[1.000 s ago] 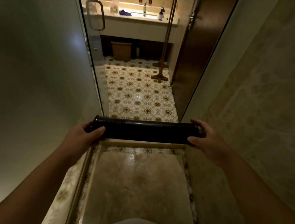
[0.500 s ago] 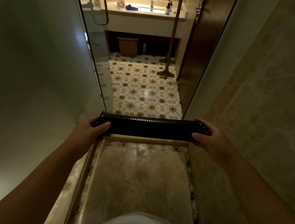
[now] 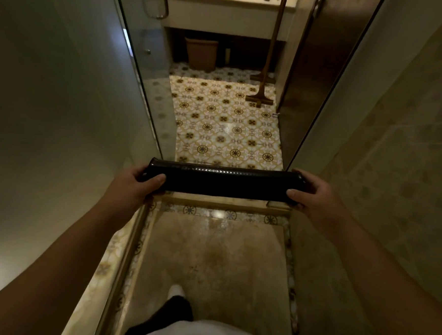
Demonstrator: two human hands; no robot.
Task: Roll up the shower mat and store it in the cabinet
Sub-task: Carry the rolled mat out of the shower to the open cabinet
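The shower mat (image 3: 224, 181) is a tight black roll, held level in front of me above the shower threshold. My left hand (image 3: 131, 184) grips its left end and my right hand (image 3: 315, 198) grips its right end. Ahead, past the patterned floor, a vanity (image 3: 221, 14) stands with a dark open space beneath its counter; no cabinet door can be made out.
An open glass shower door (image 3: 133, 62) with a metal handle stands at the left. A dark wooden door (image 3: 315, 69) is at the right. A brown bin (image 3: 201, 53) sits under the vanity. A long-handled mop (image 3: 264, 73) leans by the door. A raised sill (image 3: 225, 202) crosses below the roll.
I have stepped forward through the shower stall with the roll held level in both hands. The vanity and bin look nearer, and one foot now shows on the shower floor.
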